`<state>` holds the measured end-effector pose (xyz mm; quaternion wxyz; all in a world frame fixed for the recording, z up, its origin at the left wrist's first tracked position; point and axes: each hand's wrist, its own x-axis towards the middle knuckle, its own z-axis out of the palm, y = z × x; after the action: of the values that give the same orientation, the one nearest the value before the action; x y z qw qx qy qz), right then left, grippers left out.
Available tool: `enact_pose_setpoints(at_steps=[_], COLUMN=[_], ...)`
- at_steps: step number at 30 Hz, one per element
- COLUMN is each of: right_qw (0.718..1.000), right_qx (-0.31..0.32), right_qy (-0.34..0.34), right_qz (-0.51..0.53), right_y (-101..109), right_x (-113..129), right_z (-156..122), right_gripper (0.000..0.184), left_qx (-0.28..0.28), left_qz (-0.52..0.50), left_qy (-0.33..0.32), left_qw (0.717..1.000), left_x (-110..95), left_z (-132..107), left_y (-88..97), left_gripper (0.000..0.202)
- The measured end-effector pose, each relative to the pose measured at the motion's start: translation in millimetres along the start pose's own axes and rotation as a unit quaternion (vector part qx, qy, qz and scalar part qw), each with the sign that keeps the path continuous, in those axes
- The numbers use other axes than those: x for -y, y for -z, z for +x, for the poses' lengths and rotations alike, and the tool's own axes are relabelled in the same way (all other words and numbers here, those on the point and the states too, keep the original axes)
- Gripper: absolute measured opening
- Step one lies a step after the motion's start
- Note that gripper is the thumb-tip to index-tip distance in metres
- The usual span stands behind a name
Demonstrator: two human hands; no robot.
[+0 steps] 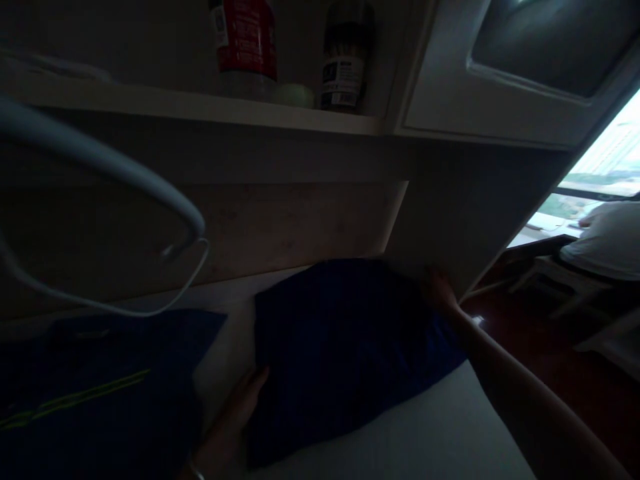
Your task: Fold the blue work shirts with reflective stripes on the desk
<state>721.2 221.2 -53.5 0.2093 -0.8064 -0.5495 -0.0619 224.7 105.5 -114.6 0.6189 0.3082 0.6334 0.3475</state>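
Both L hand point(241, 402) & R hand point(442, 291) at dk blue cloth point(335, 353); dim, can't tell if gripping.

- home or dorm room, can't tell which
- shelf point(200, 109) with labelled containers point(345, 73) over a pale tabletop point(425, 427)
- blue clothes point(325, 353) laid on it
- stool point(575, 287) near a window point(603, 163)

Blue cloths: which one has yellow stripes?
The leftmost blue cloth has yellow-green stripes; the other blue cloth, between left hand and right hand, shows none.

The blue cloth point(340, 353) looks matt, the white tabletop point(425, 433) smooth, the curved tube point(107, 153) faintly glossy.
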Motion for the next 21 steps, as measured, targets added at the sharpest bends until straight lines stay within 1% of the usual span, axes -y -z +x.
enact_pose_setpoints(at_steps=[2, 4, 5, 7, 8, 10, 13, 15, 18, 21], right_qw=[0.996, 0.983, 0.976, 0.971, 0.969, 0.966, 0.951, 0.939, 0.937, 0.939], right_qx=[-0.029, -0.048, -0.05, -0.038, -0.028, -0.016, -0.001, 0.015, 0.032, 0.059], right_qy=[0.08, 0.177, 0.209, 0.237, 0.244, 0.258, 0.305, 0.34, 0.347, 0.338], right_qz=[0.0, -0.01, -0.018, -0.022, -0.016, 0.012, 0.046, 0.04, 0.015, 0.014], right_y=[-9.7, -22.7, -29.7, -42.9, -48.4, -56.6, -61.2, -60.6, -56.2, -47.9], right_x=[1.0, 3.4, 2.5, -5.7, -12.7, -29.7, -52.3, -59.1, -57.2, -53.9], right_z=[-37.3, -80.0, -101.2, -138.9, -154.4, -178.6, -199.9, -205.1, -202.0, -194.2], right_gripper=[0.048, 0.044, 0.042, 0.039, 0.038, 0.038, 0.04, 0.046, 0.05, 0.049], left_qx=[0.019, 0.02, 0.015, 0.011, 0.007, 0.004, -0.015, -0.021, -0.046, -0.078], left_qz=[-0.002, 0.014, 0.027, 0.04, 0.035, 0.006, -0.025, -0.03, -0.022, -0.021], left_qy=[-0.006, -0.015, -0.009, 0.015, 0.028, 0.029, 0.027, 0.029, 0.028, 0.029], left_qw=[1.0, 1.0, 0.999, 0.999, 0.999, 1.0, 0.999, 0.999, 0.998, 0.996], left_x=[10.0, 14.9, 15.6, 14.8, 13.9, 13.5, 19.3, 25.7, 30.8, 27.3], left_z=[2.1, -4.4, -10.3, -23.6, -29.5, -36.9, -36.0, -31.0, -26.4, -30.1], left_y=[1.7, 5.5, 6.7, 7.7, 7.9, 9.3, 14.2, 16.4, 15.5, 14.0], left_gripper=[0.054, 0.056, 0.06, 0.067, 0.068, 0.065, 0.057, 0.055, 0.058, 0.062])
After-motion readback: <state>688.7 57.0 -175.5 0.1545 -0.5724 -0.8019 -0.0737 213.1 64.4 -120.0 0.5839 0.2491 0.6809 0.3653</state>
